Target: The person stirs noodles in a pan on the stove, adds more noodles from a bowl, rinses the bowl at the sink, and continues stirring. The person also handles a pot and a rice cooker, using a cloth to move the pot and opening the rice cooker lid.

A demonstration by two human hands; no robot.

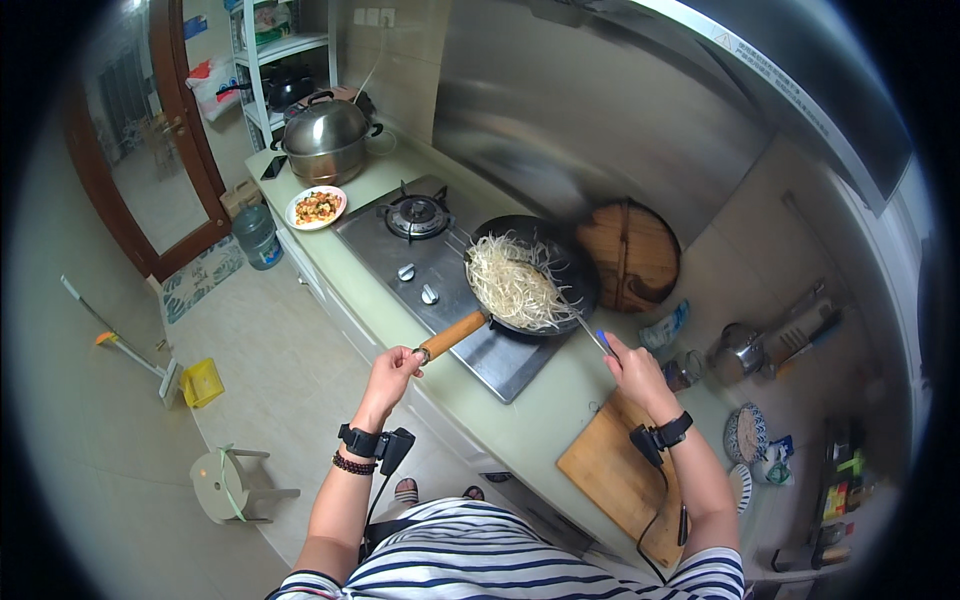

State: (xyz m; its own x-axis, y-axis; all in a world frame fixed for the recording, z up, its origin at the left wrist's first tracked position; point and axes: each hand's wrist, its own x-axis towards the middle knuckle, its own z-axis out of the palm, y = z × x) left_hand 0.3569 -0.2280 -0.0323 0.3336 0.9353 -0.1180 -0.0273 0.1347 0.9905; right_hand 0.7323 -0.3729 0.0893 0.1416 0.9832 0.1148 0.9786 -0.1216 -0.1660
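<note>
We find left hand gripping round black wok by its brown wooden handle, right hand grasping blue-gripped metal utensil.

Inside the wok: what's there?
In the wok: a heap of long pale strands, probably bean sprouts, with a metal utensil reaching in. Utensil's tip can't be made out; the bottom beneath the heap is covered.

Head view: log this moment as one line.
left grip: end of wooden handle | right grip: blue-handled utensil, far end in pale strands | wok: over cooktop, holding strands
</note>
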